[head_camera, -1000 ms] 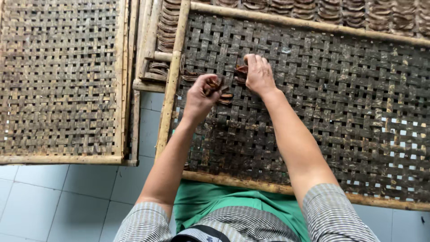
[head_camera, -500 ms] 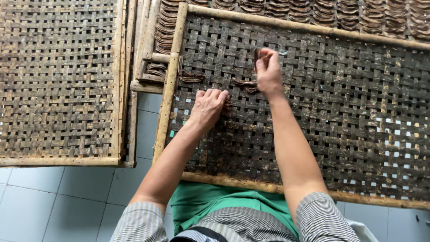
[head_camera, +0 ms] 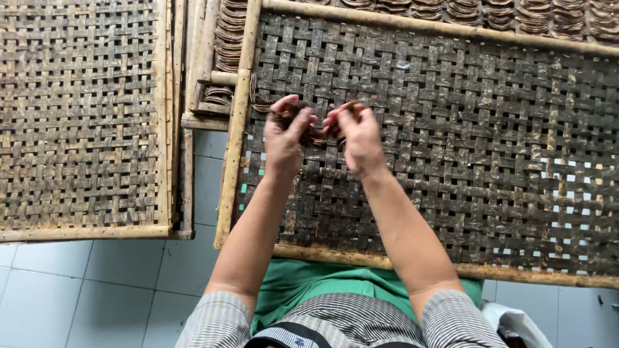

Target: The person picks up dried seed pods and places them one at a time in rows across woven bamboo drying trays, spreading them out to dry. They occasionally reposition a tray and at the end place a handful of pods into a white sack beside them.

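My left hand (head_camera: pixel 285 135) and my right hand (head_camera: pixel 358 138) are raised side by side over the near left part of a woven bamboo tray (head_camera: pixel 490 161). Each hand pinches dark brown curled strips (head_camera: pixel 317 131), and the bunch spans the small gap between the fingertips. The strips are partly hidden by my fingers. The tray has a pale bamboo frame (head_camera: pixel 237 129) and a dark lattice mat with small holes.
A second woven tray (head_camera: pixel 77 116) lies to the left. Between the two, another frame holds rows of brown curled pieces (head_camera: pixel 227 45); more rows (head_camera: pixel 503 13) line the far edge. Pale floor tiles (head_camera: pixel 116 290) show below. Green cloth (head_camera: pixel 309 283) covers my lap.
My left hand has lifted off the mat and my right hand has come back from farther up the tray. Both now meet together, holding the brown strips.
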### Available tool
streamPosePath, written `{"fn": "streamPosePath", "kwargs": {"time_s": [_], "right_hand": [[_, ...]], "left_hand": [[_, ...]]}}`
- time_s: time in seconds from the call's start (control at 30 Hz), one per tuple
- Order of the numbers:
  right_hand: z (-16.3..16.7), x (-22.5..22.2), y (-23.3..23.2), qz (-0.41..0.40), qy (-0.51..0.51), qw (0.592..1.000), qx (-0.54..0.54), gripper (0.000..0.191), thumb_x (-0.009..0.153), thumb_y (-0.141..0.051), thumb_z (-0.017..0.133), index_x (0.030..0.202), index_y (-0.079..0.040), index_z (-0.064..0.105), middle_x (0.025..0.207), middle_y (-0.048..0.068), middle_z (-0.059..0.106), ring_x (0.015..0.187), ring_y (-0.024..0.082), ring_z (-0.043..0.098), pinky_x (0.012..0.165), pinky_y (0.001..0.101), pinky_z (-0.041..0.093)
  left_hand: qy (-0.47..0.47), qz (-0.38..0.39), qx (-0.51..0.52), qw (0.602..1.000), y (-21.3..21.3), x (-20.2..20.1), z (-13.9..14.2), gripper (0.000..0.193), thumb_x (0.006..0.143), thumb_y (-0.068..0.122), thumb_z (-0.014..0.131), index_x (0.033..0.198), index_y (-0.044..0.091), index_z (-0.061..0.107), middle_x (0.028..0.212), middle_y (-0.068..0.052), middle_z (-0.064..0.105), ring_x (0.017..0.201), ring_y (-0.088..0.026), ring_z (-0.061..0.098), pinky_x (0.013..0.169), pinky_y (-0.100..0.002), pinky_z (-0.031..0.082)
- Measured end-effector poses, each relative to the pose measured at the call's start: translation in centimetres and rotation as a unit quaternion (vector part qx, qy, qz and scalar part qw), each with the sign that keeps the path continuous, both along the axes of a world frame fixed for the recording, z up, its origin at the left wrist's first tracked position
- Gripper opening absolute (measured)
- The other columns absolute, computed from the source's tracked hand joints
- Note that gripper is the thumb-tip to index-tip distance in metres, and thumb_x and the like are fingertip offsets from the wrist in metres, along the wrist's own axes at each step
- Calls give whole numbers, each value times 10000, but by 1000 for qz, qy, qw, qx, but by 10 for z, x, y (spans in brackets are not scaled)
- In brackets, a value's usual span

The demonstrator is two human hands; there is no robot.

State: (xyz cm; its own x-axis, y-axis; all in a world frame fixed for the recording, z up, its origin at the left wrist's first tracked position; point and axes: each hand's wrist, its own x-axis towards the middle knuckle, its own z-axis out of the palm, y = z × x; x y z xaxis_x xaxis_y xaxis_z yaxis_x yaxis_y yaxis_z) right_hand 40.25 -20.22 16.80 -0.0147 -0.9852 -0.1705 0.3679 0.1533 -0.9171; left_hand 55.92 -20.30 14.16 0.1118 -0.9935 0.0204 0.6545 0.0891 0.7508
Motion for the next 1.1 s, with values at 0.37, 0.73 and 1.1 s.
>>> {"fn": "streamPosePath", "kwargs": {"time_s": [0.37,0.73,1.1], "right_hand": [[-52,-23,-60,3,668,708,-228,95,938,-157,713,1004,-94,685,912,102,656,862,252,633,763,430,541],[-64,-62,-50,-71,316,923,-206,110,1097,-134,536,1139,-52,476,980,75,628,892,172,658,777,325,613],[-45,-72,-26,18,684,656,-319,53,994,-110,630,999,-83,675,896,78,637,844,248,643,767,392,563]], "left_hand": [[-609,25,-259,749,-7,21,2,473,978,81,749,1397,142,539,1073,-56,711,976,-205,713,847,-368,587],[-793,-66,-243,555,-8,8,-28,645,910,78,651,1517,139,444,1038,-109,650,989,-277,626,850,-459,442],[-795,-74,-232,555,-21,-1,-31,633,904,258,724,1461,110,461,1014,-101,675,966,-282,638,845,-493,441]]}}
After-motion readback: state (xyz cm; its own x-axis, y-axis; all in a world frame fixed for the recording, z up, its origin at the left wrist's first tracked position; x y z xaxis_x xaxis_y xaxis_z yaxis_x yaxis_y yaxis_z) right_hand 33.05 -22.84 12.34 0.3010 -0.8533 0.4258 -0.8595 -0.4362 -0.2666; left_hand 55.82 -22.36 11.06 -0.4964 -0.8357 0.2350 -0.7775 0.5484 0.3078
